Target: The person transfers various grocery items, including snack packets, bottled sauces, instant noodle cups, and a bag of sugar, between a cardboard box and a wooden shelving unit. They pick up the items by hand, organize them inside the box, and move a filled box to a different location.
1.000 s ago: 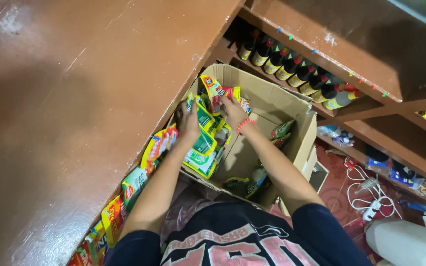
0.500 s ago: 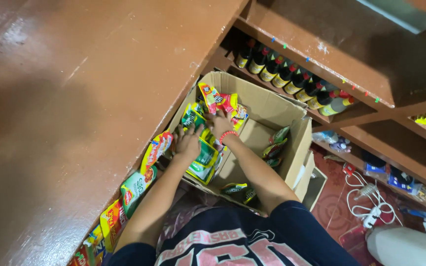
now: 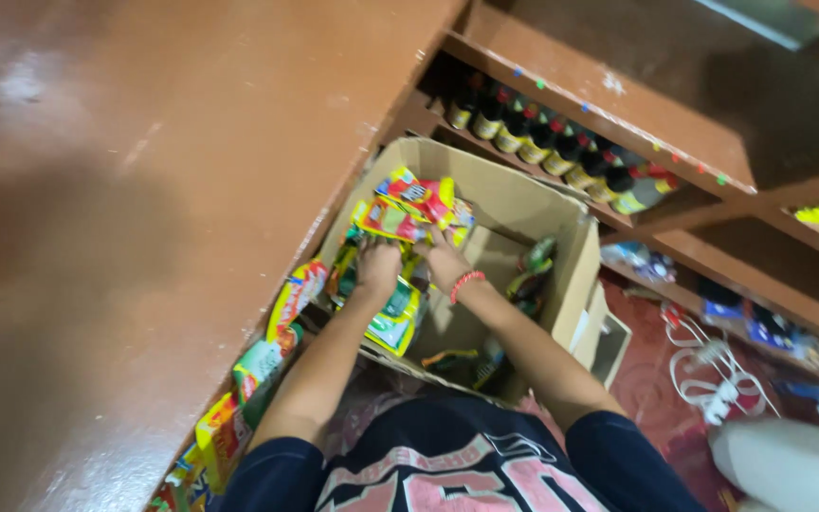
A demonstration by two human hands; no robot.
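**Both hands on snack packets inside the carton**

Brown counter (image 3: pixel 144 190) fills nine o'clock. Centre: left hand (image 3: pixel 378 267) and right hand (image 3: pixel 445 261), side by side, each clamped on a bunch of yellow-red packets (image 3: pixel 416 207) inside the cardboard box (image 3: pixel 561 275). Dark bottles (image 3: pixel 561 152) line the shelf at one o'clock.

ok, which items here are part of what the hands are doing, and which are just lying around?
In hand:
- left hand, right hand
- snack packets
- cardboard box

Lying about:
- dark bottles on the shelf
- white cable
- packets under the counter
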